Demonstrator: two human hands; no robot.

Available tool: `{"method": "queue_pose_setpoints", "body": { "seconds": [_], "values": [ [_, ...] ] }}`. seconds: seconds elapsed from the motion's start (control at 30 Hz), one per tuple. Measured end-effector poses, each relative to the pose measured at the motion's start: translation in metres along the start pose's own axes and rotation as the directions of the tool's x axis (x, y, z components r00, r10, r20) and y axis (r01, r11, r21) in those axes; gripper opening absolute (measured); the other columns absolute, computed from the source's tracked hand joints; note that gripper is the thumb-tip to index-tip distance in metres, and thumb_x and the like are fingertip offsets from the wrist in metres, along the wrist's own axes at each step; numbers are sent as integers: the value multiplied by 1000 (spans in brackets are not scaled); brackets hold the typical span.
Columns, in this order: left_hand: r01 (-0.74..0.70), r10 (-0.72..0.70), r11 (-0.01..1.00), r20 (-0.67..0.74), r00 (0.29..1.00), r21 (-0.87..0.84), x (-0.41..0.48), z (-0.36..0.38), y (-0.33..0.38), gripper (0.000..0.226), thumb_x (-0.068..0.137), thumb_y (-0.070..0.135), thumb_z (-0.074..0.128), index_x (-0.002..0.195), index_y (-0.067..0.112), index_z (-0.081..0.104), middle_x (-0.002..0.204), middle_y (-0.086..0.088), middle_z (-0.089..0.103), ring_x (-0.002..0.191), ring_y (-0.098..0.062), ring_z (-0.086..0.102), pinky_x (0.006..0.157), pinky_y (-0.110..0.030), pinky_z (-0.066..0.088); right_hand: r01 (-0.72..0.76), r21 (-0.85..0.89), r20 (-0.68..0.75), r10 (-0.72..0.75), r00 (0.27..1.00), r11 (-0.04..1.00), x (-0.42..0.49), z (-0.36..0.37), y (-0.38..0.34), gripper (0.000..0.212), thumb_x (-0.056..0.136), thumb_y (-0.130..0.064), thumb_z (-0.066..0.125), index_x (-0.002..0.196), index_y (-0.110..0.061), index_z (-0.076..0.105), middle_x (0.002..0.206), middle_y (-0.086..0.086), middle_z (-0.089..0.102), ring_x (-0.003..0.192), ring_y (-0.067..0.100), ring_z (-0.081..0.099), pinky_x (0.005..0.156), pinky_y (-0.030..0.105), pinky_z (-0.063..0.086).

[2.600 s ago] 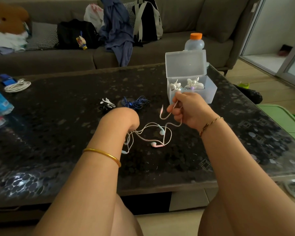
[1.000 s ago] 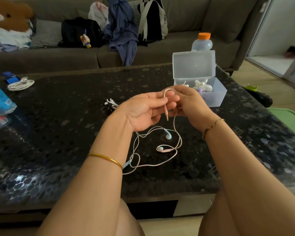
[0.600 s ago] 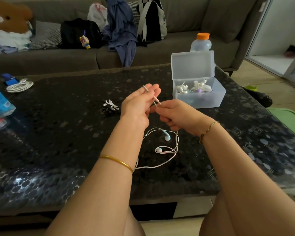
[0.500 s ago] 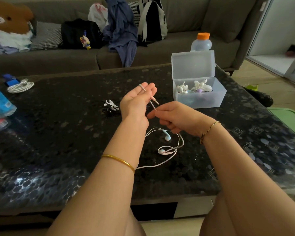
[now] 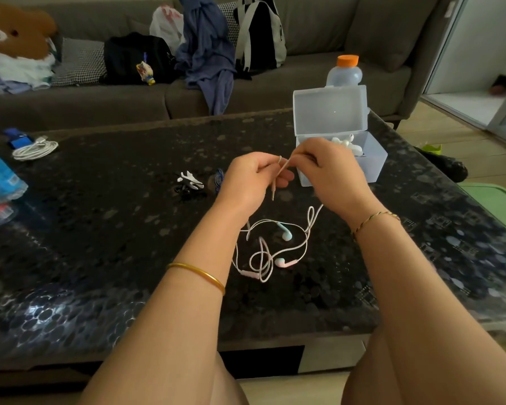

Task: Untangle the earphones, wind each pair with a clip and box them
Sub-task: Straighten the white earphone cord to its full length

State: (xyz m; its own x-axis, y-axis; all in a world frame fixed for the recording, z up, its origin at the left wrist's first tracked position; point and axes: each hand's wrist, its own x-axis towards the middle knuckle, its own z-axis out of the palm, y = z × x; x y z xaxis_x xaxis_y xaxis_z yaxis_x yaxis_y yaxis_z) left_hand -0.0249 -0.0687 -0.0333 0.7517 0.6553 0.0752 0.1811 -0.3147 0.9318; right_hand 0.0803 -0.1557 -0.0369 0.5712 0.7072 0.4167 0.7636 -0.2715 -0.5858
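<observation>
Left hand: now curled round the plug end of the pink earphones; half a second ago it lay flat.
Right hand: pinches the same cord, at your left's 3 o'clock.
Loops: on the table, 6 o'clock of your hands.
Meaning: winding is probably starting; clip waits at 9 o'clock, box at 2.

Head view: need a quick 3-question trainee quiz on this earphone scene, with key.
1. True or false: the box has its lid shut.
2. The two buds of the pink earphones lie: A in the box, B on the table, C on the floor.
3. Fill in: the left hand and right hand both pinch the earphones' ____ near its plug.
Key: 1 false, the lid stands open; 2 B; 3 cable.
</observation>
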Motion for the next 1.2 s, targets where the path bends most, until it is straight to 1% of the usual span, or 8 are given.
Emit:
{"method": "queue_pose_setpoints", "body": {
  "seconds": [0.2,0.4,0.53,0.63,0.77,0.87,1.03,1.2],
  "values": [
    [124,-111,989,148,983,-80,-3,-3,4,24,101,12,43,98,15,67,82,3,67,78,-7,62,85,-28,52,20,-29,-125,-23,992,999,2,5,8,14,95,-23,51,94,-19,64,89,-9,57,87,13,54,93,53,45],
    [294,-142,812,319,937,-504,-5,-14,9,25,101,11,41,99,12,65,72,7,60,66,-2,54,69,-19,37,-119,388,52,107,993,914,-1,5,2,17,96,-21,52,88,-17,66,67,-11,52,56,-3,49,55,11,43],
    [245,-191,671,156,969,-700,-1,-12,13,24,100,14,43,97,21,66,78,13,69,72,3,63,68,-21,35,-409,545,393,208,896,732,-6,7,-5,22,99,-21,46,90,-14,65,62,1,40,46,7,30,44,20,25],
    [140,-251,681,-49,967,-719,0,-9,13,22,99,12,47,98,21,67,86,12,73,77,4,68,72,-22,42,-413,428,498,172,850,804,-10,6,-12,23,98,-18,46,97,-8,67,61,3,40,43,7,27,42,19,23],
    [-40,-147,850,-311,939,-525,-2,-7,8,21,97,5,50,112,9,65,90,5,71,74,2,69,58,-5,47,-385,345,585,124,801,856,-13,-1,-20,22,97,-18,48,95,-10,68,57,0,41,39,6,28,38,17,25],
    [-132,46,966,-354,934,-223,0,-4,0,21,96,4,51,109,10,66,89,6,69,80,0,68,74,-12,52,-355,367,554,105,826,860,-12,-8,-22,24,98,-20,48,94,-8,68,56,1,42,39,7,29,38,19,29],
    [-165,204,966,-199,958,199,1,-2,-6,20,94,10,54,108,14,69,89,12,66,72,15,59,75,-2,44,-308,408,414,126,901,859,-10,-16,-18,19,95,-19,53,90,-6,67,56,3,47,46,10,39,44,20,44],
    [-118,117,960,21,993,255,-2,0,2,26,102,13,39,110,12,64,88,6,66,81,-4,63,71,-9,44,-56,57,146,47,988,997,-2,-10,-2,17,93,-21,55,93,-11,69,78,-5,60,70,9,55,73,27,50]
  ]
}}
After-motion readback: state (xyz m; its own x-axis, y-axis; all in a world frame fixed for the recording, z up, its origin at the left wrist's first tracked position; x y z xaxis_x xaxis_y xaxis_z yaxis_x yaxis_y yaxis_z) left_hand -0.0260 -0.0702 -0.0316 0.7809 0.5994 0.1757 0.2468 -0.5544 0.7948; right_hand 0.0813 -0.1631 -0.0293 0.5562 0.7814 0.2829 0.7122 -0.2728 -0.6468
